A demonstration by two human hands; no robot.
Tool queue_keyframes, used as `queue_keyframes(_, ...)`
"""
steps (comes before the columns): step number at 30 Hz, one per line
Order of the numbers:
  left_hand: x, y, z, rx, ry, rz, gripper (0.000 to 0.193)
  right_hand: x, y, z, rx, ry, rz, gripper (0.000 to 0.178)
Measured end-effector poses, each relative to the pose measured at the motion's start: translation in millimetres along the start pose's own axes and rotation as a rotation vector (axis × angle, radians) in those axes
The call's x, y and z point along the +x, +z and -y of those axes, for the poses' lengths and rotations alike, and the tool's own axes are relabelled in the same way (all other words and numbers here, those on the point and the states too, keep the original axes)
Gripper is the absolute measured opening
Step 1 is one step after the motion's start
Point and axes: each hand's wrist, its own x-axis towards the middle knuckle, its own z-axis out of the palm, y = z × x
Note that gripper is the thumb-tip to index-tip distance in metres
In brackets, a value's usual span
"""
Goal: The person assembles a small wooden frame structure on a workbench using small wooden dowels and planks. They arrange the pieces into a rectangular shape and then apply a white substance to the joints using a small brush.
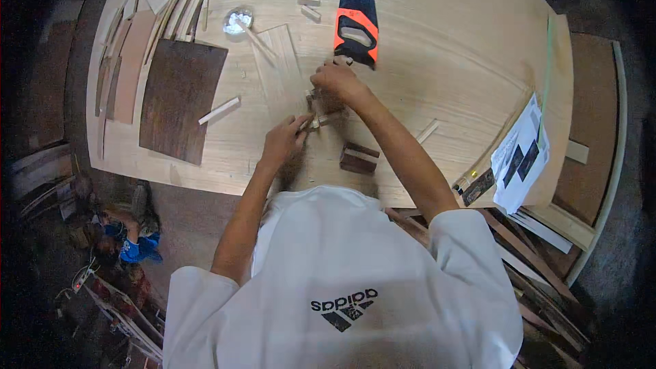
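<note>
In the head view, the left hand (285, 142) pinches the near end of a small brown wooden piece (325, 119), which sits between both hands over the surface (444, 55); blur hides its long axis. The right hand (338, 84) curls just beyond; whether its grip holds anything cannot be told. Beside its knuckles, an orange-handled saw (357, 14) points its blade away, lengthwise from the person.

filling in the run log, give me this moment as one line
left hand: at small wooden pieces, grip blurred; right hand: near handsaw, grip blurred; dark wooden block: on tabletop; bowl: white contents, stick inside
</note>
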Motion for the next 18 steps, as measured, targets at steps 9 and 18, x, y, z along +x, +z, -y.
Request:
queue_keyframes(9, -2, 4, 5, 0.008, 0.019, -0.012, 0.045, -22, -20, 14, 0.219, 0.142, -0.424, 0.012)
queue_keyframes(18, -5, 1, -2, -0.131, 0.036, -0.053, 0.043, -132, -16, 28, 0.765, 0.664, -0.925, 0.016)
